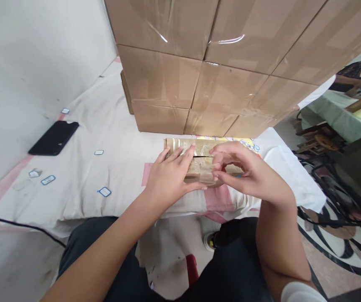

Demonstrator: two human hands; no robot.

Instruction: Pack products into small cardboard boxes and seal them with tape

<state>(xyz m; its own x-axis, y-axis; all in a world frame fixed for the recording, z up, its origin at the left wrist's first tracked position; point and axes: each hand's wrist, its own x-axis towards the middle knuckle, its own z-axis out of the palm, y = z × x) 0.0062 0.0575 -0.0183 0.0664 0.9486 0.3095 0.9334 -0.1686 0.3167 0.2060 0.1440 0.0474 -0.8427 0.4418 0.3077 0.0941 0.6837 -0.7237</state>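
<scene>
A small brown cardboard box (203, 147) with shiny clear tape (199, 173) over it lies on the cloth in front of me. A dark narrow slit runs across its top between the flaps. My left hand (176, 167) rests on the left part of the box, fingers spread and palm down. At the right part, my right hand (240, 167) is curled, with thumb and fingertips pinched at the edge of the clear tape. The right fingers partly hide the box's right end.
Directly behind stands a tall stack of taped cardboard cartons (164, 77). On the white cloth (126, 167) at left lie a black flat case (54, 137) and several small blue-edged labels (105, 191). A white wall (42, 50) borders the left; another person (353, 77) is at far right.
</scene>
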